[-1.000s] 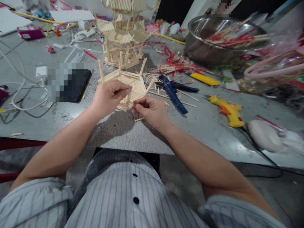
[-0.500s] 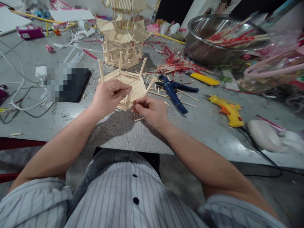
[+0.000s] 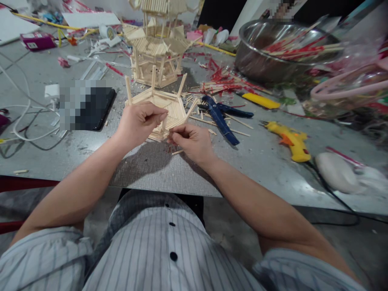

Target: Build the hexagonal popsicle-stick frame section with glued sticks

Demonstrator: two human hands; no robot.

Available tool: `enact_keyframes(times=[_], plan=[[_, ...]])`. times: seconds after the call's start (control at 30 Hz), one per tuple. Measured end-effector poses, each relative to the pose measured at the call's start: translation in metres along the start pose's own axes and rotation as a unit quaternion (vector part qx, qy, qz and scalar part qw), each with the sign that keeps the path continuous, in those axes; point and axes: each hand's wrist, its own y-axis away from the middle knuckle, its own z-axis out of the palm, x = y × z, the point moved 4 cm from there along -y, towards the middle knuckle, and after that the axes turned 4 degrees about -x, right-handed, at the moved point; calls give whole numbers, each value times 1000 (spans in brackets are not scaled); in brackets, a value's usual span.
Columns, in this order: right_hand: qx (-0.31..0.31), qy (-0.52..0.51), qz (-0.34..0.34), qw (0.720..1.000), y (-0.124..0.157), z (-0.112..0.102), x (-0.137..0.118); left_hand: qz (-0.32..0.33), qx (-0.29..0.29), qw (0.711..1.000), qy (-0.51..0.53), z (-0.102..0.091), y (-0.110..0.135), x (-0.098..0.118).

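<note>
A hexagonal base of pale wooden sticks (image 3: 169, 107) lies on the table, with short posts rising from its corners. My left hand (image 3: 141, 121) pinches the top of a short wooden stick (image 3: 163, 126) upright at the base's near corner. My right hand (image 3: 192, 141) is closed low beside that same corner, thumb and forefinger together; what sits between them is hidden. Behind the base stands a tiered pagoda model (image 3: 157, 48) of the same sticks. A loose stick piece (image 3: 178, 152) rests on the table just below my right fingertips.
To the right lie blue-handled pliers (image 3: 222, 121), a yellow utility knife (image 3: 261, 100) and a yellow glue gun (image 3: 289, 141) with a black cord. A steel basin (image 3: 251, 60) holds red-wrapped sticks. A dark phone (image 3: 95, 108) and white cables (image 3: 26, 97) are on the left.
Almost nothing differs; both hands keep their place at the base's near corner. The view has shifted very slightly.
</note>
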Motion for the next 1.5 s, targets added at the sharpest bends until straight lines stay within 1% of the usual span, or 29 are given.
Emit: enact_keyframes(times=[0.23,0.43,0.63,1.0,1.27,1.37,1.5], plan=[[2,9,7,1000,0,0,1,1,2,1000,-2,1,0,0],[3,5,-2,1000,0,0,0,2,4,1000,6,0,-1,0],[4,11,-6,1000,-1,0,1,4,-6,1000,4,0,-1,0],[6,2,-7,1000,-1,1,1,-3,0,1000,4,0,0,1],[5,20,-2,1000,0,1,-1,-14,-4,1000,5,0,1,0],[3,26,0,1000,0,1,-1,-10,-8,1000,3,0,0,1],[4,22,-4,1000,1,1,-2,14,-5,1000,9,0,-1,1]])
